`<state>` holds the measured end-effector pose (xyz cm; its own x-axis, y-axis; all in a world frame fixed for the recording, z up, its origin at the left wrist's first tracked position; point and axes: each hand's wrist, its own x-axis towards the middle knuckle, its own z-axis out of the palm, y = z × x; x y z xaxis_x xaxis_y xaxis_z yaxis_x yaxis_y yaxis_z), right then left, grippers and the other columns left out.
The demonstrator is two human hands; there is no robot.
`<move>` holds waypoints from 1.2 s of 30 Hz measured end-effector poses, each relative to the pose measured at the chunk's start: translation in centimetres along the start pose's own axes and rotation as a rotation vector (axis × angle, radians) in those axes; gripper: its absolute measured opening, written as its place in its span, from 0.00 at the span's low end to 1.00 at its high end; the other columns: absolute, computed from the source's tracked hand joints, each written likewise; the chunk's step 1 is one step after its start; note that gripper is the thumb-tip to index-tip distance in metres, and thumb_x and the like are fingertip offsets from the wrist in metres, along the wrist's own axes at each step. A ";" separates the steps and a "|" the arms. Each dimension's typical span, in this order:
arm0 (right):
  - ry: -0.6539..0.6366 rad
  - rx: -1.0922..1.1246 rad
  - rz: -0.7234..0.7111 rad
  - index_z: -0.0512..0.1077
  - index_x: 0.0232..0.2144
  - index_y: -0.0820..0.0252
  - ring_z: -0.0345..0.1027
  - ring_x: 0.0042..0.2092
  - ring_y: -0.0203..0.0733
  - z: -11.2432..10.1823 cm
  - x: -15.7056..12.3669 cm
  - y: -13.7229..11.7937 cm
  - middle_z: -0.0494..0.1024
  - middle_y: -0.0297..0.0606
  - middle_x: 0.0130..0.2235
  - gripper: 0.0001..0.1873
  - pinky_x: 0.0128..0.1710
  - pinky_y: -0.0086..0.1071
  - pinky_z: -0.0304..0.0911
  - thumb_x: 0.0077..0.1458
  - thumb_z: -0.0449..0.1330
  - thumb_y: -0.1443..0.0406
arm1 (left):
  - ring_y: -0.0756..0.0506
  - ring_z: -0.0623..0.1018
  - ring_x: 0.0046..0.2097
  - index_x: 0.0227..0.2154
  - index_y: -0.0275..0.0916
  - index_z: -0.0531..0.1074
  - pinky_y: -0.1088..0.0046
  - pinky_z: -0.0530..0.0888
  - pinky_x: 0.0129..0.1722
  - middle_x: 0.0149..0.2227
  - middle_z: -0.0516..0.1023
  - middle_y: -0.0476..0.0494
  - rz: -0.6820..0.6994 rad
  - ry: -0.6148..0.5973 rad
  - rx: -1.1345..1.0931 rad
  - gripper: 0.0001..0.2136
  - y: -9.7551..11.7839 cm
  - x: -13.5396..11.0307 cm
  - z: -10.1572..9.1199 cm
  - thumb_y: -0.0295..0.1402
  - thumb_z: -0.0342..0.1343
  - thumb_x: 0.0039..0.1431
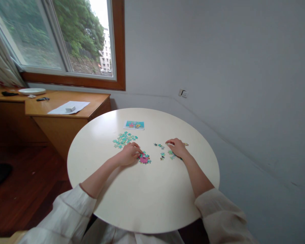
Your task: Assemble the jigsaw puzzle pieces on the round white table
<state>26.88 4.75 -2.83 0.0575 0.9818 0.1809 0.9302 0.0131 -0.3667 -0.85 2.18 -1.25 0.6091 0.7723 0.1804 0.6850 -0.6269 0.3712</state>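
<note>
On the round cream table (142, 189) lie jigsaw pieces. My left hand (129, 154) rests with fingers curled, its fingertips touching a small joined cluster with a pink figure (144, 158). My right hand (177, 147) lies over a few loose pieces (171, 154), fingers bent and pressed down on them; what it grips, if anything, is hidden. A heap of turquoise pieces (124, 139) sits just beyond my left hand. Two or three single pieces (159, 146) lie between the hands. A small reference picture card (134, 125) lies at the table's far side.
A wooden desk (66, 115) stands to the left under a window, carrying a sheet of paper (68, 107), a white plate (31, 91) and small dark items. A grey wall with a socket (183, 93) runs behind and to the right.
</note>
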 end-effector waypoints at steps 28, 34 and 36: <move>0.010 -0.005 0.090 0.74 0.30 0.57 0.66 0.41 0.43 -0.5 -0.2 -0.6 0.75 0.37 0.38 0.09 0.44 0.37 0.52 0.45 0.57 0.61 | 0.43 0.69 0.44 0.35 0.41 0.75 0.64 0.64 0.48 0.42 0.71 0.41 0.015 0.028 -0.023 0.12 -0.3 0.1 0.3 0.26 0.48 0.51; 0.022 0.015 0.066 0.74 0.29 0.58 0.66 0.40 0.41 -0.2 0.0 -0.3 0.75 0.37 0.36 0.08 0.41 0.33 0.55 0.45 0.57 0.63 | 0.44 0.69 0.45 0.36 0.42 0.75 0.66 0.65 0.47 0.42 0.70 0.42 0.005 0.017 -0.005 0.13 -0.3 0.0 0.2 0.27 0.48 0.51; 0.018 0.019 0.067 0.74 0.29 0.58 0.66 0.41 0.41 -0.2 0.0 -0.3 0.75 0.37 0.36 0.08 0.41 0.33 0.55 0.45 0.57 0.63 | 0.43 0.69 0.45 0.35 0.42 0.75 0.65 0.65 0.48 0.43 0.70 0.41 -0.005 0.008 -0.010 0.13 -0.2 0.0 0.1 0.27 0.48 0.51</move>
<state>26.67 4.71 -2.54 0.1259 0.9771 0.1716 0.9171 -0.0487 -0.3957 -0.90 2.27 -1.43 0.6025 0.7761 0.1862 0.6838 -0.6223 0.3810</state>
